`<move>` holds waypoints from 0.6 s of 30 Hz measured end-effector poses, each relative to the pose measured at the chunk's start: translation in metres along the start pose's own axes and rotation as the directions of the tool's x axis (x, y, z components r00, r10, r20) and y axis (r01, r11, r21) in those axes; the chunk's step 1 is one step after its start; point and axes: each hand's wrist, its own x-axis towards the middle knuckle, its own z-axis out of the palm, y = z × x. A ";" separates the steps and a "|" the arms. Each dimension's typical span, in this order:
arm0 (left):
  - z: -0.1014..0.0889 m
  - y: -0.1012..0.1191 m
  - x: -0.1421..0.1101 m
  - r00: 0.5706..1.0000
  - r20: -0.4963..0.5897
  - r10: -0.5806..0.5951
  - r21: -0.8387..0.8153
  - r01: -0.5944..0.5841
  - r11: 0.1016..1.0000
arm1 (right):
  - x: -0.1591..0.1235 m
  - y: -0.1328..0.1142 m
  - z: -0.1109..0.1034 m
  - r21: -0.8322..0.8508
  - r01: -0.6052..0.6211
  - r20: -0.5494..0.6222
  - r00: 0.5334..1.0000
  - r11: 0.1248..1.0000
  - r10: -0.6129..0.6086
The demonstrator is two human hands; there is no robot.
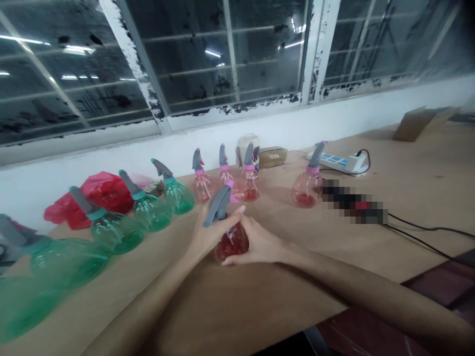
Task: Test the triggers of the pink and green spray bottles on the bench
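A pink spray bottle (233,243) with a grey and pink trigger head stands on the table in front of me, dark pink at its base. My left hand (210,225) is closed round its neck and upper side, the thumb reaching across below the trigger head. From the other side my right hand (261,241) grips the body, with one digit low along the front. Just behind are three more pink spray bottles (250,185). Another pink spray bottle (307,188) stands apart to the right. Several green spray bottles (152,212) form a slanting row on the left.
A red plastic bag (106,190) lies behind the green bottles. Against the wall are a white tub (243,148) and a small cardboard box (273,157). At right, a power strip (336,162), black cables (426,228) and a larger carton (415,123) rest on the table.
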 end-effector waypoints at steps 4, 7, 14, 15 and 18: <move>0.000 -0.011 -0.006 0.996 0.088 -0.024 0.068 0.018 0.998 | 0.002 0.006 -0.004 -0.011 -0.012 -0.039 0.999 1.000 0.012; -0.002 -0.017 -0.017 0.989 0.144 -0.022 0.082 0.010 0.997 | 0.004 0.009 -0.007 0.002 -0.017 -0.049 0.999 1.000 0.017; -0.016 -0.021 -0.030 0.996 0.087 -0.032 0.288 0.006 0.958 | 0.003 0.010 -0.009 -0.006 -0.095 -0.021 0.995 0.995 0.095; -0.017 -0.020 -0.029 0.996 0.088 -0.024 0.295 -0.003 0.956 | 0.003 0.010 -0.009 -0.015 -0.103 -0.022 0.994 0.995 0.103; -0.018 -0.019 -0.027 0.996 0.085 -0.009 0.297 -0.017 0.955 | 0.002 0.010 -0.007 -0.031 -0.110 -0.022 0.994 0.993 0.109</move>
